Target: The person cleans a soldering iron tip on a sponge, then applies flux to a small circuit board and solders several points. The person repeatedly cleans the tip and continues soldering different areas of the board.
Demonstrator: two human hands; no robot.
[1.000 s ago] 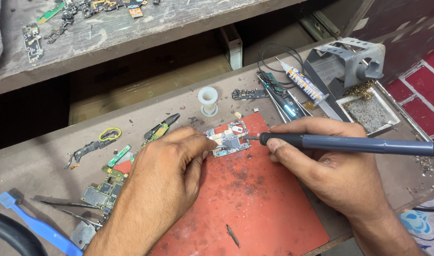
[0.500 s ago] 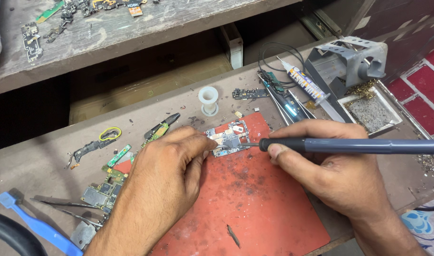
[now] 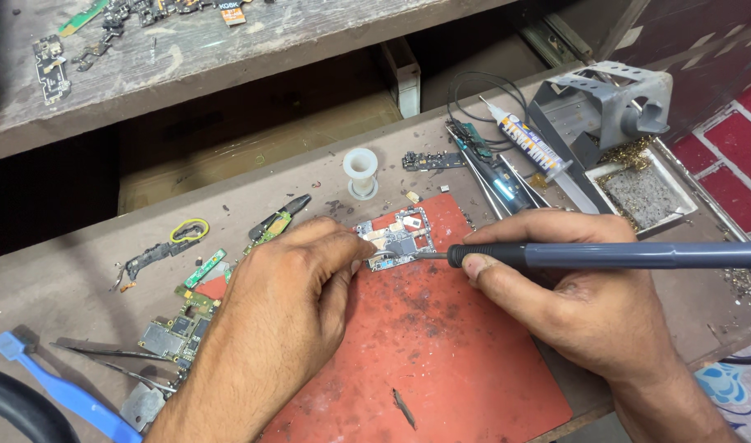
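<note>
Two hands at circuit board (image 3: 396,239), right grip (image 3: 572,303) grasping soldering iron (image 3: 605,255), left grip (image 3: 289,295) pinching board, spool (image 3: 360,172) behind

Pretty even, soft daylight here, nothing harsh. The red mat (image 3: 441,353) and the grey bench (image 3: 80,279) are well lit, colours look natural. The gap under the upper shelf (image 3: 228,41) drops into deep shadow, almost black on the left. Shadows under the left hand (image 3: 285,303) and right hand (image 3: 580,303) are short and fuzzy, so the light seems to come from above. Slight sheen on the soldering iron (image 3: 613,256) barrel and the metal stand (image 3: 605,98), no blown-out glare. Focus is sharp in the centre; the blue tool (image 3: 63,390) at the bottom-left corner goes a bit soft, with mild wide-angle stretch at the edges
</note>
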